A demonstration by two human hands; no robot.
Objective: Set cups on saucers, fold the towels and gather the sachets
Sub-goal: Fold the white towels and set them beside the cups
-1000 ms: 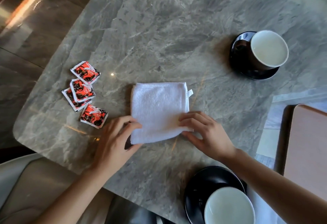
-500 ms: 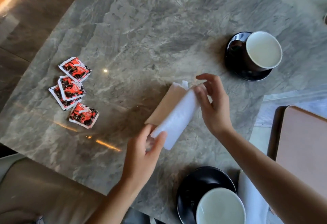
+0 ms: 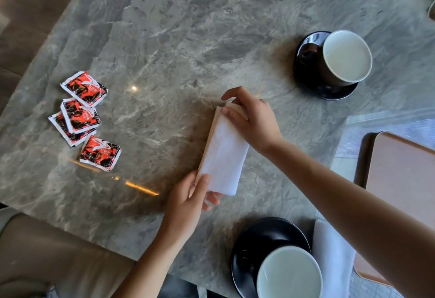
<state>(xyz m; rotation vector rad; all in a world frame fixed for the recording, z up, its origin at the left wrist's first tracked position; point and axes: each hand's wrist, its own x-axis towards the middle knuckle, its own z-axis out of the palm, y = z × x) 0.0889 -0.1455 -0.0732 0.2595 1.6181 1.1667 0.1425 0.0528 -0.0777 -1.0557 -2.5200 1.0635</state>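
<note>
A white towel, folded into a narrow strip, is in both my hands at the middle of the marble table. My left hand pinches its near end and my right hand grips its far end. Several red and black sachets lie loosely together at the left. One dark cup stands on a black saucer at the far right. A second cup sits on a black saucer at the near edge.
Another white towel lies folded beside the near saucer. A tan tray or chair seat stands off the table's right edge. A dark floor shows at the far left.
The towel lay flat as a square a second ago. Both hands lifted it, folded it in half, and now hold it as a narrow strip lower over the table.
</note>
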